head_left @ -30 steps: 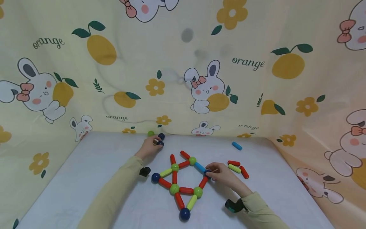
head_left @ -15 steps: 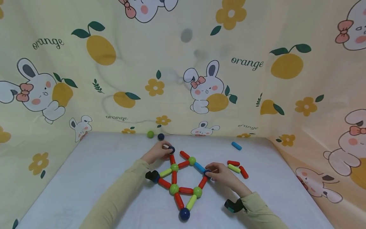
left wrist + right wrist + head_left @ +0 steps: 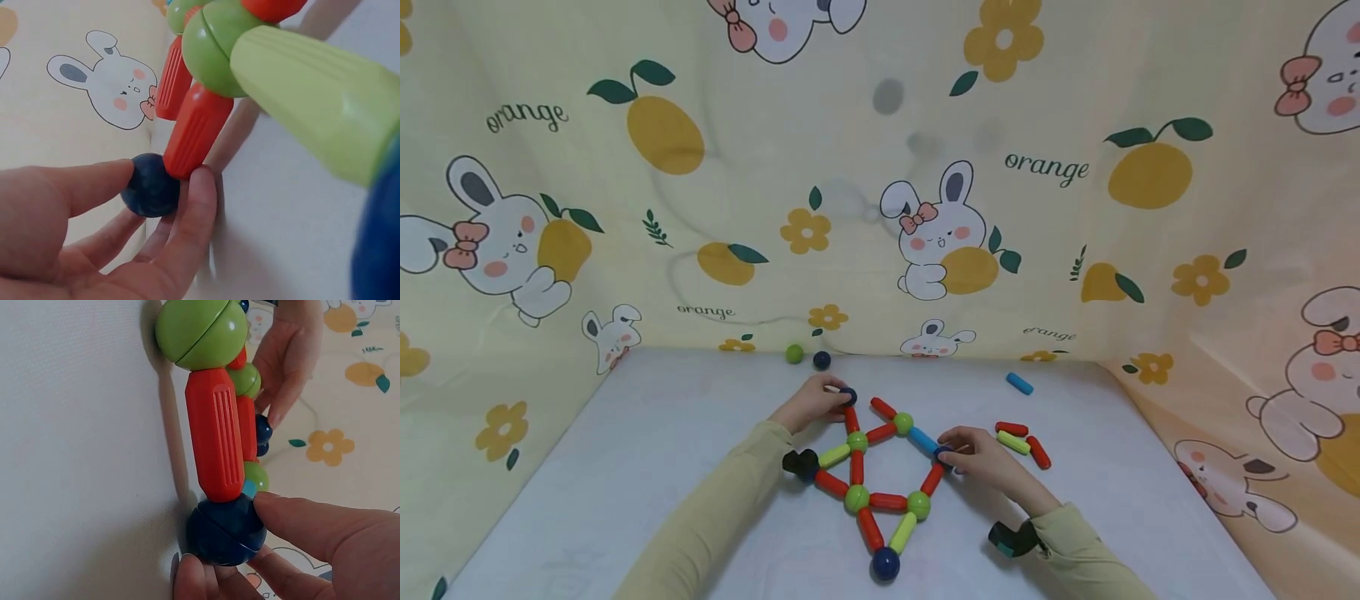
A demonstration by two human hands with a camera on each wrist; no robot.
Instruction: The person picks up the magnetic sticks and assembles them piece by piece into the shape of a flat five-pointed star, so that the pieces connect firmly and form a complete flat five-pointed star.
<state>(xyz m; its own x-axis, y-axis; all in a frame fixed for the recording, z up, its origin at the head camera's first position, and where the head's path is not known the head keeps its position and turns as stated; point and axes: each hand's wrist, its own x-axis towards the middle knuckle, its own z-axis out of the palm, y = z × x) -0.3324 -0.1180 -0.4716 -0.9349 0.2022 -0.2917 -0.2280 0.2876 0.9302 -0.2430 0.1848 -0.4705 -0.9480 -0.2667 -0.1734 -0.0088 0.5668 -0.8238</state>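
My left hand (image 3: pixel 814 402) pinches a dark blue ball (image 3: pixel 152 186) between thumb and fingers. That ball touches the free end of a red rod (image 3: pixel 199 131), whose other end joins a green ball (image 3: pixel 857 442). My right hand (image 3: pixel 983 457) grips another dark blue ball (image 3: pixel 226 530) at the right corner of the ball-and-rod figure. A blue rod (image 3: pixel 922 442) and a red rod (image 3: pixel 215 436) meet at this ball. The figure lies on the white surface, with red and lime rods between green and blue balls. A blue ball (image 3: pixel 886 564) forms its near tip.
A loose green ball (image 3: pixel 794 354) and a dark blue ball (image 3: pixel 822 360) lie at the back. To the right are two red rods, a lime rod (image 3: pixel 1013 442) and a blue rod (image 3: pixel 1019 383). A printed curtain (image 3: pixel 850 167) stands behind the white surface.
My left hand has brought a dark blue ball from the back, rightward and nearer, to the end of the upper left red rod. The right hand stays on its ball.
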